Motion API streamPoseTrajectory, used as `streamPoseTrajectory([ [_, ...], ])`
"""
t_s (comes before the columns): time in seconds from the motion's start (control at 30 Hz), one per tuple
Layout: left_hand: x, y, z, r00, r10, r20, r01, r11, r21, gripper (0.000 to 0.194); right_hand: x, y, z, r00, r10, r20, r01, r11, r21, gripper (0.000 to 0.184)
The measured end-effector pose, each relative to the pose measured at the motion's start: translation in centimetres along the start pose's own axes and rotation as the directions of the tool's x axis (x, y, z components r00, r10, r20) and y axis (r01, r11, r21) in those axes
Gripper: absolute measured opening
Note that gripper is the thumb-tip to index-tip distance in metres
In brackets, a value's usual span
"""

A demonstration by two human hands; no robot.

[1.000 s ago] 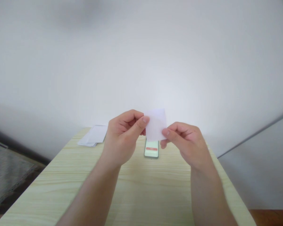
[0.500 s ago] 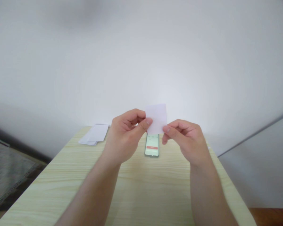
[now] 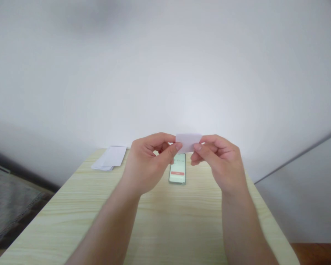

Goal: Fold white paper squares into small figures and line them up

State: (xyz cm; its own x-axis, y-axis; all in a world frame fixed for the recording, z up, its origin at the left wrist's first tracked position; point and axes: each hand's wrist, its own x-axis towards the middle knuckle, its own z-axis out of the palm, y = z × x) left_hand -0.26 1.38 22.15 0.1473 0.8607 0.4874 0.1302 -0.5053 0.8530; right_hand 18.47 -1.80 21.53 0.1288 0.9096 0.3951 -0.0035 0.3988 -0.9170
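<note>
A small white piece of paper (image 3: 188, 142) is held up above the table between both hands. My left hand (image 3: 151, 160) pinches its left edge between thumb and fingers. At the right edge, my right hand (image 3: 220, 160) grips it the same way. Below and behind the paper lies a phone (image 3: 177, 176) with a lit screen showing digits and a red button; its upper end is partly covered by the paper and fingers.
A loose stack of white paper sheets (image 3: 110, 157) lies at the table's back left. The pale wood-grain table (image 3: 179, 224) meets a white wall (image 3: 165, 73) at the back. Grey fabric (image 3: 8, 202) shows beyond the table's left side.
The paper looks shorter in height now, folded or tilted; I cannot tell which. My right hand has risen slightly to its right edge, and both hands have shifted a little.
</note>
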Motion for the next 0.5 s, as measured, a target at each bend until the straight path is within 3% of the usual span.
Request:
streamPoseTrajectory([
  [0.17,-0.2,0.4,0.2,1.000,0.021,0.020,-0.017,0.983,-0.181,0.014,-0.2,-0.8,-0.2,0.997,-0.014,0.072,0.010,0.999,0.048,0.013],
  [0.33,-0.2,0.7,-0.2,0.997,0.057,0.045,-0.049,0.983,-0.176,0.009,-0.5,-1.6,-0.1,0.991,-0.046,0.123,0.049,0.999,-0.020,0.012],
  [0.5,-0.3,0.8,-0.2,0.990,0.133,0.054,-0.115,0.962,-0.248,0.009,-0.7,-1.5,0.0,0.991,-0.093,0.098,0.093,0.996,0.004,0.006],
])
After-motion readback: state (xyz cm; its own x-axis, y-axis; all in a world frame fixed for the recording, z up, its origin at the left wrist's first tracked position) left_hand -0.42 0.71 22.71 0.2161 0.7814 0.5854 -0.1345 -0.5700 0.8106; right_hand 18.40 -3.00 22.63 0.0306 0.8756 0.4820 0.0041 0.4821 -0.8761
